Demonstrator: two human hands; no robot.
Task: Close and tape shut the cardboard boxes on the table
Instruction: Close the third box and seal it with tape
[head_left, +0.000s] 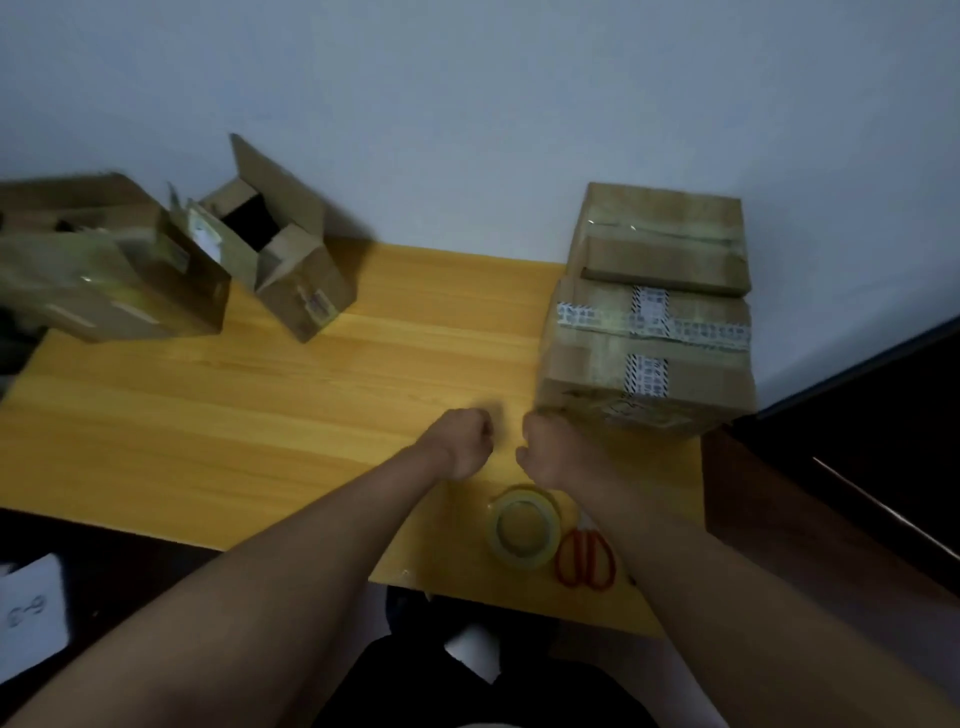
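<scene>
My left hand (464, 440) and my right hand (545, 447) are both curled into fists over the middle of the yellow wooden table (260, 415), close together, holding nothing I can see. My right hand is just beside the lower left corner of a large taped box (649, 358), which carries a smaller closed box (662, 239) on top. An open box (283, 244) with its flaps up stands at the back left. Another open box (104, 265) sits at the far left. A roll of clear tape (524, 525) lies near the front edge.
Red-handled scissors (587, 558) lie to the right of the tape roll. A white wall (467, 104) runs behind the table. Dark furniture (857, 493) stands to the right. A white paper (31, 613) lies at the lower left.
</scene>
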